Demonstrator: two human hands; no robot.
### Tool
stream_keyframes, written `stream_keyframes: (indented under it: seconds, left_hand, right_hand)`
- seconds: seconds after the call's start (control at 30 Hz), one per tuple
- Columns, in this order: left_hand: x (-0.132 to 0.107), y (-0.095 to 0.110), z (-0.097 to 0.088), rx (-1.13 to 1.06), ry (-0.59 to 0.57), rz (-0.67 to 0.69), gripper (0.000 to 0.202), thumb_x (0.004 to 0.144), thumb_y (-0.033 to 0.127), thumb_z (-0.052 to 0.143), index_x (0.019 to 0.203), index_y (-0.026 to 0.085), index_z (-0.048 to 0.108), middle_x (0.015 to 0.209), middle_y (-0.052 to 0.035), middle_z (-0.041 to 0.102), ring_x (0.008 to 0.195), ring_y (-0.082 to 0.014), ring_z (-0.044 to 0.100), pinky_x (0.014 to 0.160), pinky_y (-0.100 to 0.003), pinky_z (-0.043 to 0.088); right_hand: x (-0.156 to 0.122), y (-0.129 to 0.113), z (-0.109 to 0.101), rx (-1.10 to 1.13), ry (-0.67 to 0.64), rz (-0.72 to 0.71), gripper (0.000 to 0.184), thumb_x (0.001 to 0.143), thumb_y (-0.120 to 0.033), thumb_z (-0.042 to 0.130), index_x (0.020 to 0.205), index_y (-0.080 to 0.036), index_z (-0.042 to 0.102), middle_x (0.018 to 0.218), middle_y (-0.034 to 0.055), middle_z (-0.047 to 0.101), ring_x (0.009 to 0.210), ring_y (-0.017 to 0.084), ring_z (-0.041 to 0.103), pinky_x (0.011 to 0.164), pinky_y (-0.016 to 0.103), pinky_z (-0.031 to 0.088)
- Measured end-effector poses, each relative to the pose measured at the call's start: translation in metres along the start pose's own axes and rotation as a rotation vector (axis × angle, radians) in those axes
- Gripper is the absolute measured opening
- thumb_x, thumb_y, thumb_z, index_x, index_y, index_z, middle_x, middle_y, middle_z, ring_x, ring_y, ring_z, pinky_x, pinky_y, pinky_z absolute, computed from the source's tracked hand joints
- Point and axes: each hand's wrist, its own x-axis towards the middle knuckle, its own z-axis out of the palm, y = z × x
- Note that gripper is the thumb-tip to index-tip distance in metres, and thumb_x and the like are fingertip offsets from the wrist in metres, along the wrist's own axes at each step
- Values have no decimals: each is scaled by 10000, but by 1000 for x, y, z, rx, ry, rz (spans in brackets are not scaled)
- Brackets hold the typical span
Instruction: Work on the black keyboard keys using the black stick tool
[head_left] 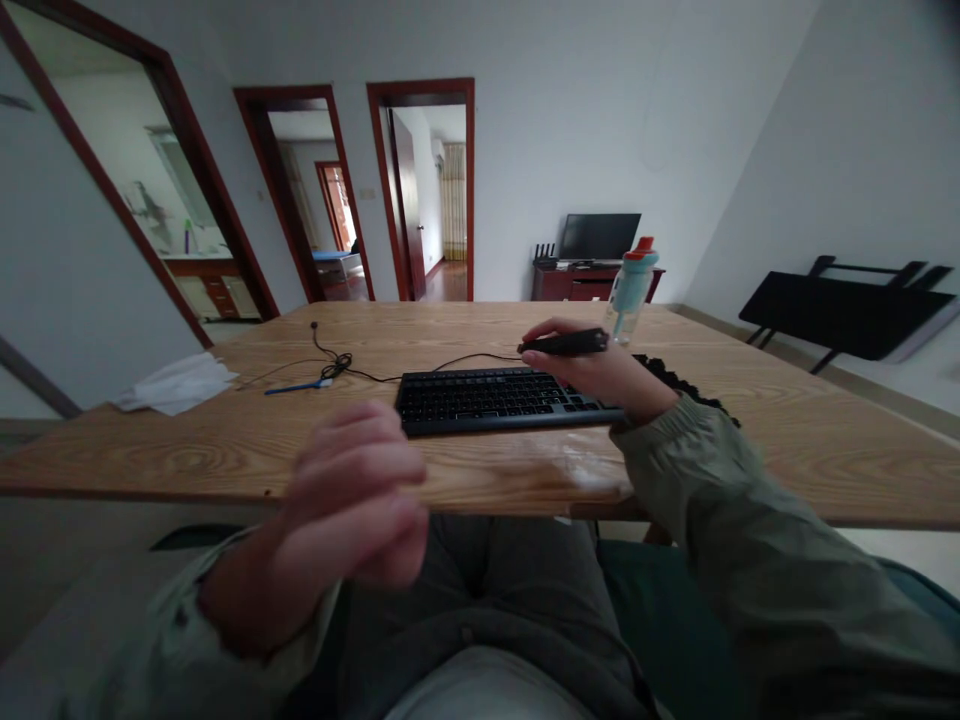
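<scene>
A black keyboard [495,400] lies on the wooden table, its cable running off to the left. Above its right part, my right hand [600,370] is closed around a slim black stick-like object [566,343], thicker at its right end; its exact kind is unclear. My left hand [352,500] is raised in front of the table's near edge, left of the keyboard. Its fingers are curled in and blurred, and whatever may be inside them is hidden. Behind my right wrist lies a dark, ruffled piece of material [682,385], partly covered.
A clear bottle [630,290] with a red and pale-blue lid stands behind my right hand. On the left lie a blue brush-like stick [298,387], a coiled black cable [337,364] and white tissue [180,383]. The table's near edge [487,505] runs before my lap.
</scene>
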Motion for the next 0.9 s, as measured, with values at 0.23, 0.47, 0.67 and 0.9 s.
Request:
stream_keyframes:
  seconds: [0.23, 0.47, 0.67, 0.9]
  left_hand:
    - [-8, -189, 107, -130, 75, -944, 152, 915, 279, 438, 952, 204, 565, 629, 35, 540, 514, -120, 477, 530, -255, 409]
    - [-47, -225, 111, -90, -128, -1202, 146, 856, 242, 528, 948, 179, 622, 654, 23, 565, 587, -139, 507, 571, -259, 377]
    - [-18, -178, 136, -113, -448, -853, 261, 841, 314, 578, 1012, 174, 716, 804, -38, 689, 718, -168, 594, 678, -277, 456]
    - [23, -136, 187, -104, -704, -559, 259, 861, 273, 594, 1068, 238, 746, 968, -29, 747, 873, -184, 656, 794, -286, 490]
  right_hand:
    - [25, 63, 39, 133, 85, 200, 367, 841, -494, 608, 944, -155, 705, 709, 28, 634, 514, 112, 478, 471, 252, 394]
    - [23, 80, 45, 66, 56, 213, 266, 810, -412, 592, 887, -169, 672, 720, 18, 620, 573, 132, 512, 542, 269, 426]
    - [26, 83, 45, 129, 98, 252, 238, 787, -384, 599, 862, -166, 660, 716, 19, 628, 600, 137, 526, 560, 266, 431]
    - [26, 80, 48, 237, 136, 352, 197, 788, -345, 600, 866, -165, 622, 687, 12, 626, 499, 106, 475, 465, 240, 380]
